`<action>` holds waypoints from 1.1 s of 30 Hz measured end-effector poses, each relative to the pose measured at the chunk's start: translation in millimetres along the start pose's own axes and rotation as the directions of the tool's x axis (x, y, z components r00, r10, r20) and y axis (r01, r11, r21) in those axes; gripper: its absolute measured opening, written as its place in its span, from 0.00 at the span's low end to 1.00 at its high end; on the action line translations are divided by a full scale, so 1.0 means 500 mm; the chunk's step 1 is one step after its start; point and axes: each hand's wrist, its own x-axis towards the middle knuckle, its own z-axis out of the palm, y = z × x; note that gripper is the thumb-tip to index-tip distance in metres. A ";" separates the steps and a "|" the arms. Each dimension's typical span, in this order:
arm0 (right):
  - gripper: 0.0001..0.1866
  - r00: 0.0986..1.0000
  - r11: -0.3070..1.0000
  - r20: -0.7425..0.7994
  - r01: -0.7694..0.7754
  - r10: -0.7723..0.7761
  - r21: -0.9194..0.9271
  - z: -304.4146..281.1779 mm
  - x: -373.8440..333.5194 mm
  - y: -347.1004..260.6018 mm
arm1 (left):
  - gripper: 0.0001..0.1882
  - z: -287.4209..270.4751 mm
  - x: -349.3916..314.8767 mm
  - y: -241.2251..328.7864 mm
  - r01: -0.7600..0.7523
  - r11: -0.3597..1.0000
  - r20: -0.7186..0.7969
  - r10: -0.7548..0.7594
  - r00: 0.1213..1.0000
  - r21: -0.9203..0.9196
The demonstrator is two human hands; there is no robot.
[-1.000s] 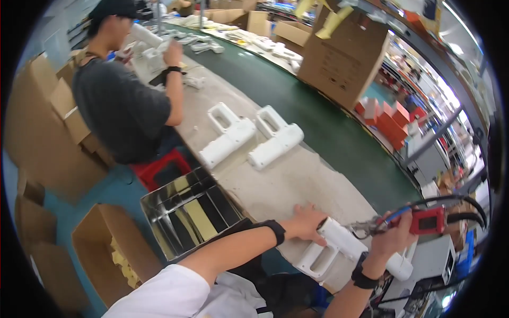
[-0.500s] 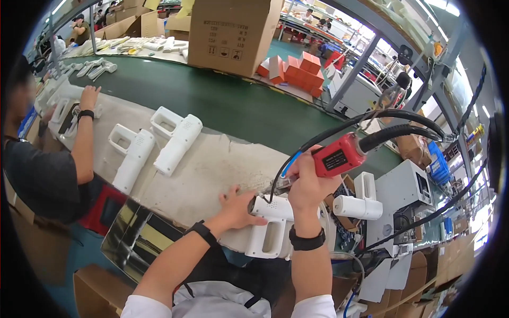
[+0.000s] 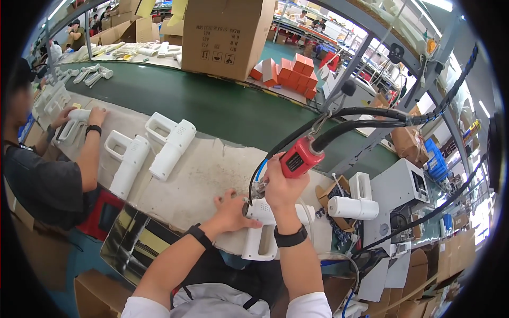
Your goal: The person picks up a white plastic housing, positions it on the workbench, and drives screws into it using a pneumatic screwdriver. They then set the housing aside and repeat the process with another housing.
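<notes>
Tool [image 3: 301, 157] in right hand [image 3: 286, 185]

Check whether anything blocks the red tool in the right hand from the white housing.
Nothing visible clearly blocks it. The right hand holds the red tool above the white housing. Close by the housing's left end are a thin black tube and the left hand; tool-tip contact can't be told.
</notes>
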 end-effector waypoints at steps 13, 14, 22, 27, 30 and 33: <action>0.07 0.998 0.988 -0.058 -0.008 0.017 0.156 -0.032 -0.027 -0.160 | 0.56 0.004 0.001 0.020 0.054 0.997 -0.024 -0.053 0.998 0.050; 0.08 0.999 0.983 -0.037 -0.022 0.029 0.185 -0.035 -0.026 -0.146 | 0.56 0.002 -0.002 0.023 0.055 0.997 -0.024 -0.054 0.998 0.049; 0.04 0.993 0.990 0.057 -0.105 0.100 0.092 -0.010 -0.055 -0.048 | 0.59 0.003 -0.019 0.015 0.006 1.000 -0.008 -0.007 1.000 -0.027; 0.07 1.000 0.999 -0.020 0.018 -0.017 0.050 -0.018 -0.049 -0.038 | 0.59 0.002 -0.004 0.012 0.036 0.999 -0.064 -0.038 0.997 -0.022; 0.08 0.995 0.995 -0.082 0.062 -0.055 0.084 -0.053 -0.025 -0.099 | 0.59 -0.002 0.005 0.003 0.079 0.997 -0.029 -0.079 0.996 0.005; 0.05 0.988 0.978 -0.149 0.077 -0.048 0.195 -0.066 -0.010 -0.172 | 0.61 0.014 0.017 -0.006 0.028 0.999 -0.044 -0.029 0.999 -0.036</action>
